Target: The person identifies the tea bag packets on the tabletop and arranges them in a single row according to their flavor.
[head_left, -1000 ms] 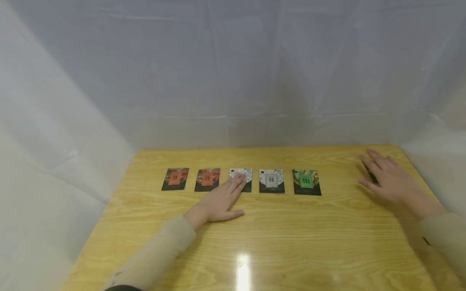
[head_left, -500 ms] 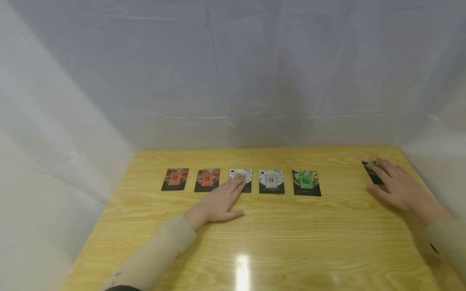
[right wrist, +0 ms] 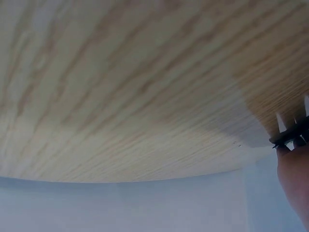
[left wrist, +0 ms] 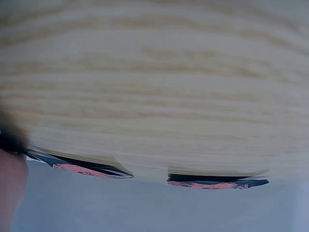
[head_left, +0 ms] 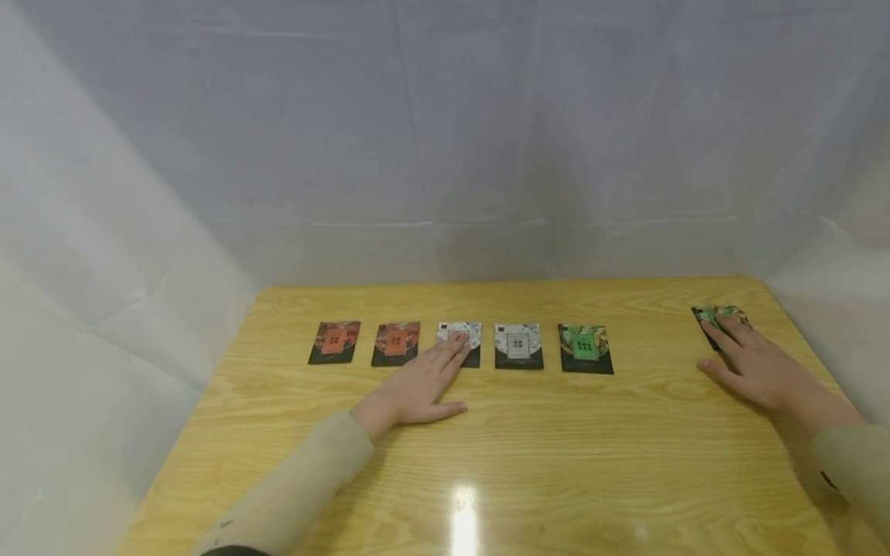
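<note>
My left hand (head_left: pixel 420 384) lies flat with straight fingers on a white-and-black packet (head_left: pixel 473 355), the middle one of a row on the table. To its left are two red-and-black packets (head_left: pixel 334 342), also seen edge-on in the left wrist view. On its right are a white-and-black packet (head_left: pixel 518 347) and a green-and-black packet (head_left: pixel 585 349). At the far right my right hand (head_left: pixel 761 372) rests spread fingers on a second green-and-black packet (head_left: pixel 702 315), partly covered by them. In the right wrist view that hand (right wrist: pixel 294 179) shows only at the right edge.
The wooden table (head_left: pixel 528 448) has its back edge just behind the row. A pale curtain (head_left: pixel 417 154) hangs behind it and along both sides. Light glares off the front of the table.
My right hand moved slightly right and toward me, then its fingers came to rest over the far green-and-black packet, more of which now shows. My left hand has not moved.
</note>
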Motion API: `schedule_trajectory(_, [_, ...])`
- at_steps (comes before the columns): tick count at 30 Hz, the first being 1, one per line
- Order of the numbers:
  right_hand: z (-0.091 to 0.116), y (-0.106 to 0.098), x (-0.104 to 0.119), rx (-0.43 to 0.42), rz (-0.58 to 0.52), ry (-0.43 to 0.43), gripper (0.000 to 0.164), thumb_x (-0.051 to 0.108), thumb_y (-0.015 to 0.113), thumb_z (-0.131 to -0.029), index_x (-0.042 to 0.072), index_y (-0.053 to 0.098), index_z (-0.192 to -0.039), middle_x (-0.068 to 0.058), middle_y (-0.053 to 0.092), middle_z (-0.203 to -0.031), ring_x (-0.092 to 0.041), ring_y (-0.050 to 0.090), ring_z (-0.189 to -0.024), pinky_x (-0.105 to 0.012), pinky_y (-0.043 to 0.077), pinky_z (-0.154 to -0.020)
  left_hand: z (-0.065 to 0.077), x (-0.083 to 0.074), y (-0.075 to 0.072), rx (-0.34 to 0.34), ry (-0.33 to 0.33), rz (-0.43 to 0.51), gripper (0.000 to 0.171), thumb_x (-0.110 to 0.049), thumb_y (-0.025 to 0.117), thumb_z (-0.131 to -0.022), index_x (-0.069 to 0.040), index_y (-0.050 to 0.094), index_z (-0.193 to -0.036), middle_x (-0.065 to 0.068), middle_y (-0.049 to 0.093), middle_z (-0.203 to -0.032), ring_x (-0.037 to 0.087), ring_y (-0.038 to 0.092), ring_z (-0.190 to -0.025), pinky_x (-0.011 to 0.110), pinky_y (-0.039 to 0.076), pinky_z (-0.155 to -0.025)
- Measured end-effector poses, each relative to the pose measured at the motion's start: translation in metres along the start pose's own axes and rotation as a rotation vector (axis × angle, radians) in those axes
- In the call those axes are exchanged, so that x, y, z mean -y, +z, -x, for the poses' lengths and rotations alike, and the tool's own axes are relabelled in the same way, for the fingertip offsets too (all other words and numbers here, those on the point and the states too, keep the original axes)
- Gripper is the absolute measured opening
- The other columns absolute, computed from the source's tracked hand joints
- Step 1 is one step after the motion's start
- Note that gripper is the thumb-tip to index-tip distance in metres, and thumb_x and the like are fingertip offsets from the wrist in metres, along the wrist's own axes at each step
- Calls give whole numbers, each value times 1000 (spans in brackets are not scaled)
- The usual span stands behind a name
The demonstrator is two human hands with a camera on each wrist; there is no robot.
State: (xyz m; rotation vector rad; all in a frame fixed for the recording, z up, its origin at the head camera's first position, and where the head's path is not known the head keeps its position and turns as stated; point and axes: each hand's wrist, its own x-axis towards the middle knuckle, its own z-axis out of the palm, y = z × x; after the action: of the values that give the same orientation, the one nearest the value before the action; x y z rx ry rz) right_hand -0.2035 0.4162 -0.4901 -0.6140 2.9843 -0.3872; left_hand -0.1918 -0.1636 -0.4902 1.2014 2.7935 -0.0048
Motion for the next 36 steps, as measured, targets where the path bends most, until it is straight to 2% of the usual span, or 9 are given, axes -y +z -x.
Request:
schedule_trajectory(11, [2, 2, 7, -15, 16, -4, 79, 40, 51, -111, -4, 17, -168, -40, 17, -170, -62, 19, -155, -77, 24, -121, 0, -1, -1, -3, 2, 10, 98, -66, 43, -107, -1, 9, -170, 19, 3, -180, 33, 6, -168, 45, 15, -137])
schedule_trajectory(22, [-3, 4, 19, 19, 33, 8, 83, 44, 50, -111, -4, 14, -169, -41, 16, -169, -62, 18, -155, -76, 23, -123, 0, -1, -1, 10, -8, 2, 97, -66, 43, -107, -1, 8, -170, 18, 2, -180, 33, 5, -168, 45, 16, -137])
schedule_trajectory(28, [-5, 5, 32, 5, 61, 3, 84, 45, 51, -111, -6, 17, -167, -43, 20, -167, -62, 23, -153, -74, 27, -122, -1, 0, 0, 8, -7, 0, 98, -67, 42, -107, -1, 7, -170, 18, 2, -180, 32, 5, -168, 45, 15, -137])
schedule_trajectory(36, [-8, 8, 53, 30, 104, 16, 87, 51, 49, -111, -8, 18, -167, -43, 20, -167, -62, 23, -153, -74, 28, -121, -1, 0, 0, 2, -1, 3, 98, -66, 42, -106, -1, 7, -170, 19, 2, -180, 33, 4, -168, 45, 15, -137])
